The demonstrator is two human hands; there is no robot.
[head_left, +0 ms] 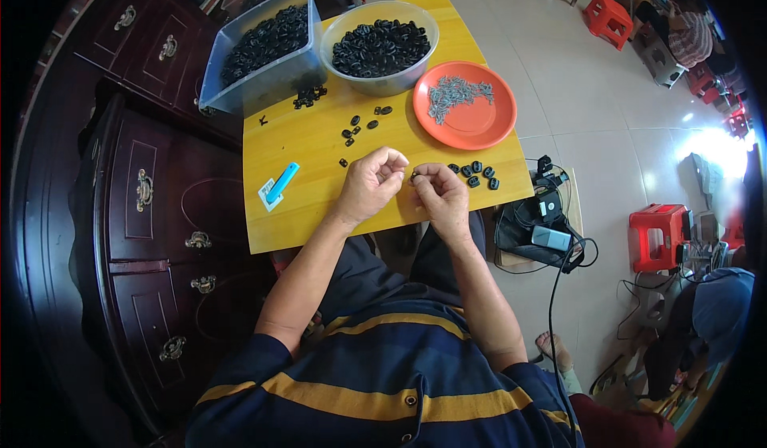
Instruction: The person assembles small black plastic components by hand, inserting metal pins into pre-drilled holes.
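My left hand (372,184) is curled above the table's near part, thumb and forefinger brought close together; anything between them is too small to make out. Just to its right, my right hand (444,199) pinches a small black plastic piece (414,177), mostly covered by the fingertips. The two hands nearly meet but stay apart. Several black oval pieces with holes (474,181) lie beside my right hand. Beyond my left hand, more loose black pieces (372,124) are scattered. An orange plate (495,125) at the right carries a heap of small grey metal-looking pins (457,94).
A clear bin (232,89) and a translucent round bowl (383,84), both full of black pieces, stand at the yellow table's (307,196) far side. A light-blue handled tool (283,183) lies at left. Dark wooden cabinets (152,208) flank the table; cables and a black bag (523,226) sit at right.
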